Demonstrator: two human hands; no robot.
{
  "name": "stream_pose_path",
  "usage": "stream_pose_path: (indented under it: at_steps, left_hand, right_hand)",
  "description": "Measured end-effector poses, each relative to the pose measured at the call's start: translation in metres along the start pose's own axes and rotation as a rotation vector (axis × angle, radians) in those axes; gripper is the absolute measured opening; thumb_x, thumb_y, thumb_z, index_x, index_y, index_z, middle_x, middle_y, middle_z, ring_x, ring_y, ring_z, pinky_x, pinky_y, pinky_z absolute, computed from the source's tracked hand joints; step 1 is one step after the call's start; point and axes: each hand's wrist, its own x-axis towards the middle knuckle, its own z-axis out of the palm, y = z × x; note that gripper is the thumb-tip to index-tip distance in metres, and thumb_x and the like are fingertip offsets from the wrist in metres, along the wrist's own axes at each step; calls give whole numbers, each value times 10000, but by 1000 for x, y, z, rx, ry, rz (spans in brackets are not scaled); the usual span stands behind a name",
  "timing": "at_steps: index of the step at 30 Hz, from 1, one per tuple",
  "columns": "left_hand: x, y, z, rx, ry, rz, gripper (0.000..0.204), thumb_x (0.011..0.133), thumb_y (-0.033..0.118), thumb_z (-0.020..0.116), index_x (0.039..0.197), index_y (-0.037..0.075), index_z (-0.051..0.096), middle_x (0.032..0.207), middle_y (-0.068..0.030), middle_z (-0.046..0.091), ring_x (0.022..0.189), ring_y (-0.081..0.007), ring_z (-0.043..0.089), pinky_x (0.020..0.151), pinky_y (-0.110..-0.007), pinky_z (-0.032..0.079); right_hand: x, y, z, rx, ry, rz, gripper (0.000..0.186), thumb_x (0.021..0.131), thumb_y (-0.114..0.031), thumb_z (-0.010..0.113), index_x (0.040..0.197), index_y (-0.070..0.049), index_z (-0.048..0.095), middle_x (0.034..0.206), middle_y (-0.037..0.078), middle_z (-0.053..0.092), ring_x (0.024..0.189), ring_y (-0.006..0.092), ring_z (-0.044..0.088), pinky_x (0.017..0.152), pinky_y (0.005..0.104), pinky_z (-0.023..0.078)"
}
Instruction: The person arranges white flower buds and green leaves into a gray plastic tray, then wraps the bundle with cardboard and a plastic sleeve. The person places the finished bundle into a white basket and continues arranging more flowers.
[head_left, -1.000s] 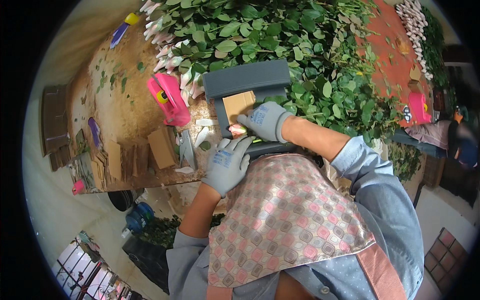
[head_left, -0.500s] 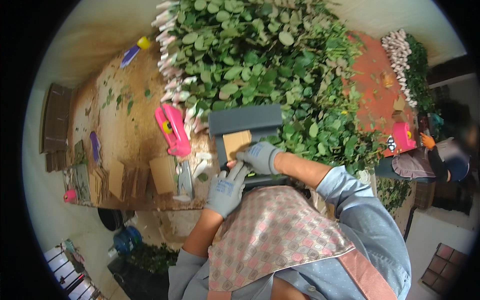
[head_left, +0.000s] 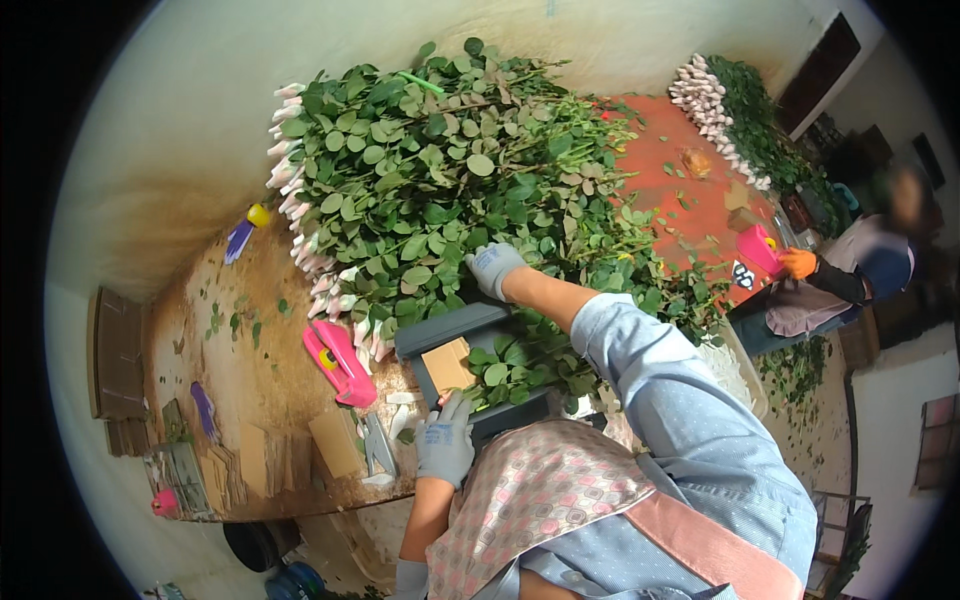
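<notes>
My left hand (head_left: 446, 440), in a grey glove, is at the left side of a dark grey tray (head_left: 455, 322). Its fingers close on a pinkish rose head beside a piece of cardboard (head_left: 449, 366); the grip is partly hidden. Leafy rose stems (head_left: 520, 382) lie across the tray to the right. My right hand (head_left: 495, 270), gloved alike, reaches over the tray into a big pile of roses (head_left: 420, 190). Its fingers are curled among the leaves, and what they hold is hidden. The pile's pale pink heads (head_left: 290, 180) point left.
A pink tape dispenser (head_left: 340, 365) stands left of the tray, near a metal stapler-like tool (head_left: 378, 445) and cardboard pieces (head_left: 265, 460). Purple-handled tools (head_left: 240, 238) lie farther left. At the right, a co-worker's orange-gloved hand (head_left: 797, 263) touches another pink dispenser (head_left: 758, 250) on the red table (head_left: 660, 150).
My right hand has left the tray and moved up to the pile of roses. Leafy stems now show across the tray. My left hand stays by the cardboard. The view has shifted.
</notes>
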Motion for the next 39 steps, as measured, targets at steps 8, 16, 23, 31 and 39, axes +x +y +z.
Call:
stream_pose_path:
  at_steps: [8, 16, 23, 31, 39]
  left_hand:
    - [-4, 3, -1, -68, 56, -6, 462, 874, 113, 696, 1331, 139, 635, 1475, -51, 578, 1099, -318, 645, 970, -522, 470]
    - [-7, 3, 2, -95, 29, -57, 425, 891, 121, 674, 1313, 153, 641, 1484, -56, 573, 1138, -309, 632, 968, -520, 469]
    - [-2, 5, -1, -83, 66, -22, 462, 845, 98, 689, 1304, 138, 656, 1467, -53, 606, 1087, -291, 653, 937, -477, 499]
    - [-6, 5, -5, -84, -29, -89, 466, 855, 99, 649, 1320, 128, 637, 1495, -37, 572, 1077, -279, 624, 919, -470, 476]
    - [-2, 11, -2, -42, -2, -91, 436, 891, 120, 619, 1325, 143, 657, 1372, -47, 647, 1073, -284, 622, 932, -471, 462]
  right_hand:
    - [-16, 7, -53, -361, 126, -40, 260, 988, -205, 587, 1229, -129, 647, 1122, 85, 669, 1025, 289, 650, 849, 460, 478]
    - [-78, 27, -184, -206, 795, -167, 421, 873, -179, 658, 1278, -88, 586, 1103, 82, 658, 1052, 265, 649, 911, 420, 492]
    - [-89, 124, -150, -231, 503, 165, 648, 877, -135, 676, 1498, -130, 492, 1194, 118, 675, 1131, 304, 644, 953, 457, 494]
    - [-146, 63, -160, -476, 326, 59, 610, 856, -40, 611, 1446, -187, 562, 1109, 116, 637, 1054, 314, 637, 905, 430, 504]
    - [-218, 57, -21, -376, -388, 37, 282, 975, -225, 554, 1216, -151, 680, 1095, 129, 663, 1009, 310, 663, 784, 439, 518]
